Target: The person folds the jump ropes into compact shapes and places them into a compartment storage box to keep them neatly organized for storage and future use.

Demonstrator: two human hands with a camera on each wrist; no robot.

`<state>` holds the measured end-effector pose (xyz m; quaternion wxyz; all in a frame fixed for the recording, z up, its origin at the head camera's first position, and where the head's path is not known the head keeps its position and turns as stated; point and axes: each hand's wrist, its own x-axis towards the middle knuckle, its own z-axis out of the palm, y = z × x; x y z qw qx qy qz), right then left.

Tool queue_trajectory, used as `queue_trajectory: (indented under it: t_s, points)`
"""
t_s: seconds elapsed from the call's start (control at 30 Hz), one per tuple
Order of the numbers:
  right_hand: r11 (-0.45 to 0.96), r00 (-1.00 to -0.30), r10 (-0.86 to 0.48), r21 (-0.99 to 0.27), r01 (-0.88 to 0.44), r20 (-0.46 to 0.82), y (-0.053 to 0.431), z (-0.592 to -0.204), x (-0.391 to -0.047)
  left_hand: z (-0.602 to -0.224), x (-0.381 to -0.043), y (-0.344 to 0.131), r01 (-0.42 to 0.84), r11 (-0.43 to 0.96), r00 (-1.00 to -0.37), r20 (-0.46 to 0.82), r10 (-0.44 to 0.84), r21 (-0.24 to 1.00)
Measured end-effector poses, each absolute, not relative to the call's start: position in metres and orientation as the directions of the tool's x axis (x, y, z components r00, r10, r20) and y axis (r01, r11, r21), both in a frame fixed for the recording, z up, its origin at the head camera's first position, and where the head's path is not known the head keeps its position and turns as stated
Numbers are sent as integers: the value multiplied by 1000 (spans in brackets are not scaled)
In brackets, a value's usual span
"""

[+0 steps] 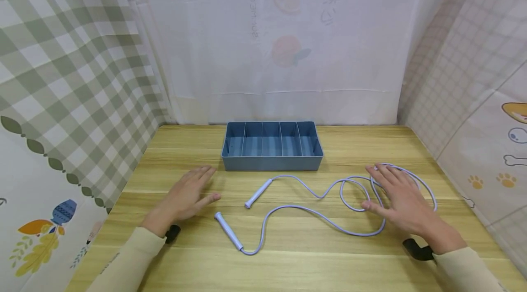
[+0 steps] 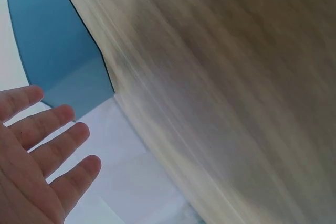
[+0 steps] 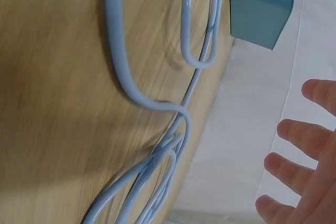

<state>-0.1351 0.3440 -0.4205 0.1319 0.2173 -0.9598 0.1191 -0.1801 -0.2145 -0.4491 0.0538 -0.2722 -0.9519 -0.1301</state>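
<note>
Rope (image 1: pixel 292 206) loose on the bench (image 1: pixel 313 248).
Left grip (image 1: pixel 186 195) hovers, wide, near the box (image 1: pixel 271 164); right grip (image 1: pixel 403 201), wide too, over the rope.

I look out over a yellowish wood-grained desk (image 1: pixel 313 264). Beyond its far edge I see a white cloth (image 1: pixel 206 54), faintly printed with fruit (image 1: pixel 286 51) and backwards lettering (image 1: pixel 252 3). To my left hangs a green-and-white checked cloth (image 1: pixel 82 45), with dark leaf shapes (image 1: pixel 34 145) bordering its white lower part. To my right, a grid-patterned cloth (image 1: pixel 457 49) shows paw prints (image 1: pixel 506 180) and a bone (image 1: pixel 516 160) lower down.
</note>
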Motion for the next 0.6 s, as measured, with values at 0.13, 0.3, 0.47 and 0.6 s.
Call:
queue_trajectory:
  t_s: [0.13,0.3,0.47,0.6]
  points:
    - [868,-860,-401,-170,-467,314,342,-422,-134,-449,-180,-210,529,816,-848,162,504,234]
    - [860,-849,-418,-160,-484,323,338,-422,-133,-448,-179,-206,534,808,-845,170,507,249]
    - [857,-854,-420,-176,-484,307,332,-422,-129,-449,-178,-202,551,798,-834,188,519,242]
    - [853,-858,-421,-192,-485,295,328,-422,-127,-449,-178,-199,551,793,-834,192,517,260]
